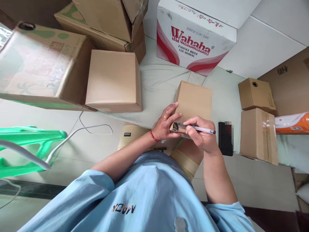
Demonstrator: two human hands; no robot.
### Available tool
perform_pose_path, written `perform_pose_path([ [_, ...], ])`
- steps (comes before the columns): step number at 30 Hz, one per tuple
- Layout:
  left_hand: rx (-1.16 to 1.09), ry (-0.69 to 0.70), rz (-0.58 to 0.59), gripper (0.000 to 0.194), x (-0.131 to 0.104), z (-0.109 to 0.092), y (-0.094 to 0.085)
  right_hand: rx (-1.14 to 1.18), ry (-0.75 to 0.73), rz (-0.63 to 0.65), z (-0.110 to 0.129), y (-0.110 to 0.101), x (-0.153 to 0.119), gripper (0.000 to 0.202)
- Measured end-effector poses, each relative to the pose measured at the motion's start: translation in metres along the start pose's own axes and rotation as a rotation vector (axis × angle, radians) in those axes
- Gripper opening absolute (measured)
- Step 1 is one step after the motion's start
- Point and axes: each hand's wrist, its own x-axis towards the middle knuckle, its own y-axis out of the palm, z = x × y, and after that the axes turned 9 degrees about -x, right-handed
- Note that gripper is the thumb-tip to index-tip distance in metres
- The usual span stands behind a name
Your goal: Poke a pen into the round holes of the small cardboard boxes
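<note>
A small brown cardboard box (pixel 193 100) lies in front of me on the pale sheet, near my knees. My left hand (pixel 166 124) grips its near left corner, fingers over the top and side and the thumb along the near end. In my right hand (pixel 201 132) is a gel pen (pixel 199 128) with a clear barrel and dark cap end, pinched between thumb and fingers. The pen's tip meets a black scribbled patch (pixel 175 126) on the box's near end. My right hand partly hides that end.
A plain carton (pixel 111 77) and a larger printed carton (pixel 43 64) stand left. Ahead is a white Wahaha carton (pixel 193 42). A black phone-like object (pixel 225 138) lies right, before small boxes (pixel 256 135). A green stool (pixel 36 148) and white cable (pixel 65 138) are at left.
</note>
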Motion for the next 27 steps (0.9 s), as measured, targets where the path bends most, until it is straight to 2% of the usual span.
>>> perform_pose_path([
  [10,0.012,0.018,-0.010,0.092,-0.0003,0.0001,0.0004,0.017,-0.002,0.016,0.0004,-0.0019,-0.0007,0.013],
  [15,-0.016,0.072,-0.043,0.091,0.0001,-0.0002,0.0005,0.028,-0.025,0.008,0.0017,-0.0011,0.0004,0.012],
  [22,0.020,-0.011,-0.006,0.094,-0.0006,0.0009,0.0006,0.067,-0.013,0.016,-0.0009,-0.0004,-0.0015,0.011],
  [27,-0.004,0.145,-0.068,0.094,0.0028,0.0005,0.0011,0.080,-0.045,0.039,-0.0014,-0.0001,-0.0005,0.010],
])
